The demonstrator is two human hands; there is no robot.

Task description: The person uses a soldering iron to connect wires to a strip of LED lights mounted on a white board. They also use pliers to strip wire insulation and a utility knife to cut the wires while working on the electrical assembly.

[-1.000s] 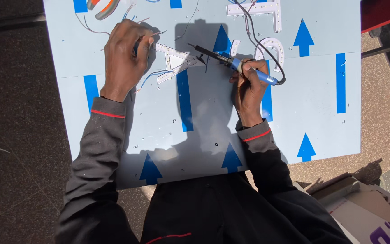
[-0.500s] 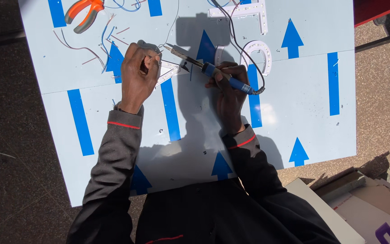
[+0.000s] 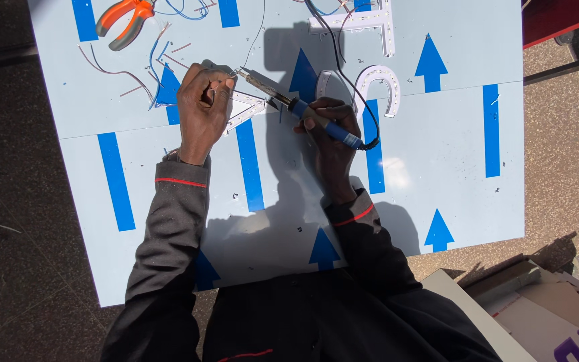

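The big pale table has blue arrows on it. At 12 o'clock, the right hand has its fingers wrapped around a blue soldering iron. The left hand pinches a small white piece at its tip. Orange pliers lie at 11 o'clock.

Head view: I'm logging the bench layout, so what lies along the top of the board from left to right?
Orange-handled pliers → left hand → soldering iron held in the right hand → white curved letter piece → blue arrow.
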